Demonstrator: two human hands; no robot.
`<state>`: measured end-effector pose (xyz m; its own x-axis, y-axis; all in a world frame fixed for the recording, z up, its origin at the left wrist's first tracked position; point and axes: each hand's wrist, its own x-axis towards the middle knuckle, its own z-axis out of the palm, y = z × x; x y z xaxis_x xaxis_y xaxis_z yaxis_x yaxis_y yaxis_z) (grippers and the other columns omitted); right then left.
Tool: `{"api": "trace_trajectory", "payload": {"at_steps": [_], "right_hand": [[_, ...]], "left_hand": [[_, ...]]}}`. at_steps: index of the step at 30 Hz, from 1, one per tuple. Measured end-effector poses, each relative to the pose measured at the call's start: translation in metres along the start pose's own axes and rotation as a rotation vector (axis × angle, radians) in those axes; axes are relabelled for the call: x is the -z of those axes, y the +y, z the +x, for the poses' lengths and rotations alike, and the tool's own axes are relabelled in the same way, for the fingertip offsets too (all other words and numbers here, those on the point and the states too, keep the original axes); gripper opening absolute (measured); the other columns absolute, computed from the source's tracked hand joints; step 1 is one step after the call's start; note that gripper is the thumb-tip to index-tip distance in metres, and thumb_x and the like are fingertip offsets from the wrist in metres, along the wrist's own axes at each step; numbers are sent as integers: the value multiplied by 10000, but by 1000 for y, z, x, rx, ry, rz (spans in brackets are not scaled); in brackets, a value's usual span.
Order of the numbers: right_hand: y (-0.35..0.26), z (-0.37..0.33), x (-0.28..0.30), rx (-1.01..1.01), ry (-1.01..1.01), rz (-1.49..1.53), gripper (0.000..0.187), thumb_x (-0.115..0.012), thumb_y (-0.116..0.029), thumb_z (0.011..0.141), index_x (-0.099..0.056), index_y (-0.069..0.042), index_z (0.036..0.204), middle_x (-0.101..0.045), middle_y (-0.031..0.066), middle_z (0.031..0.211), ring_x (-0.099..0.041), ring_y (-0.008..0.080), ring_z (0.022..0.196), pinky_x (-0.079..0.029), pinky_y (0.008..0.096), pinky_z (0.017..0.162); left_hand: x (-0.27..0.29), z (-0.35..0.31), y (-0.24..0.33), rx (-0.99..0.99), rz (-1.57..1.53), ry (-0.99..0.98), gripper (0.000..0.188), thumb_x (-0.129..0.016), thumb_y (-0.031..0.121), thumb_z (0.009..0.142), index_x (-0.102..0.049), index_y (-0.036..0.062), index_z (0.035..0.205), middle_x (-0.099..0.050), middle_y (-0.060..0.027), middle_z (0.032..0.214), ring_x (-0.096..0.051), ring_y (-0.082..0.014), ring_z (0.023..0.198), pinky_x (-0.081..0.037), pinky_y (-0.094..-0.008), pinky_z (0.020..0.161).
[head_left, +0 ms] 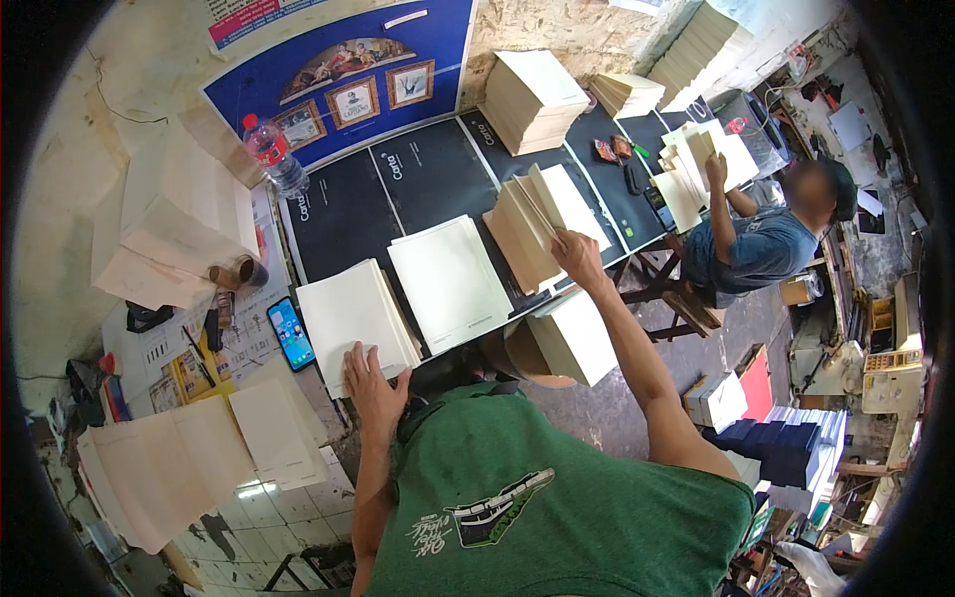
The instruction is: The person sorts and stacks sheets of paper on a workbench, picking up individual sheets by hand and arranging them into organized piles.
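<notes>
My left hand (376, 393) lies with fingers spread on the near edge of a white paper stack (353, 308) at the table's left end. My right hand (579, 259) is closed at the near end of a thick bundle of folded paper sheets (519, 234), its fingers pinching sheets near the top. Some of these sheets stand up and fan apart beside a flatter white part. Between my hands sits a neat, low paper stack (450, 277), touched by neither.
Across the dark-topped table (343, 214) stand a tall paper stack (535, 99) and a plastic bottle (276, 154). A phone (289, 333) lies left of my papers. On the right, a seated co-worker (751, 244) handles papers. Below the table edge is another paper stack (577, 338).
</notes>
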<state>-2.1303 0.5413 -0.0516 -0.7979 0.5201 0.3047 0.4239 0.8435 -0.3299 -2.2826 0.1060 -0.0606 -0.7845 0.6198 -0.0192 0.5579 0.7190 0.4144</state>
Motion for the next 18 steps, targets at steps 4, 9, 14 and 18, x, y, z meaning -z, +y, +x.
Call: {"api": "trace_trajectory", "payload": {"at_steps": [4, 9, 14, 18], "right_hand": [[0, -1, 2, 25, 20, 36, 290, -617, -93, 820, -658, -61, 1106, -651, 159, 763, -657, 352, 732, -531, 444, 681], [-6, 1, 15, -14, -129, 34, 480, -556, -53, 841, -566, -102, 1318, -663, 182, 841, -668, 360, 782, -536, 454, 702], [-9, 3, 9, -12, -68, -25, 498, -651, -232, 854, -581, -90, 1326, -697, 176, 949, -688, 343, 851, -552, 429, 739], [-17, 2, 5, -83, -53, -108, 616, -739, -455, 792, -633, -70, 1261, -714, 154, 949, -699, 317, 867, -558, 404, 754]], "left_hand": [[1, 1, 2, 8, -4, -11, 703, -711, 425, 824, -469, 14, 1340, -322, -194, 1496, -254, -429, 1411, -231, -578, 1135], [-1, 0, 0, 9, -9, 2, 701, -717, 417, 819, -470, 12, 1335, -326, -195, 1491, -258, -430, 1408, -223, -580, 1139], [0, 1, 2, 16, -8, -9, 706, -722, 414, 815, -469, 5, 1333, -330, -197, 1486, -256, -429, 1407, -218, -579, 1142], [1, 1, 3, 33, 0, -23, 709, -723, 417, 815, -468, 9, 1336, -328, -192, 1490, -253, -424, 1411, -217, -577, 1143]]}}
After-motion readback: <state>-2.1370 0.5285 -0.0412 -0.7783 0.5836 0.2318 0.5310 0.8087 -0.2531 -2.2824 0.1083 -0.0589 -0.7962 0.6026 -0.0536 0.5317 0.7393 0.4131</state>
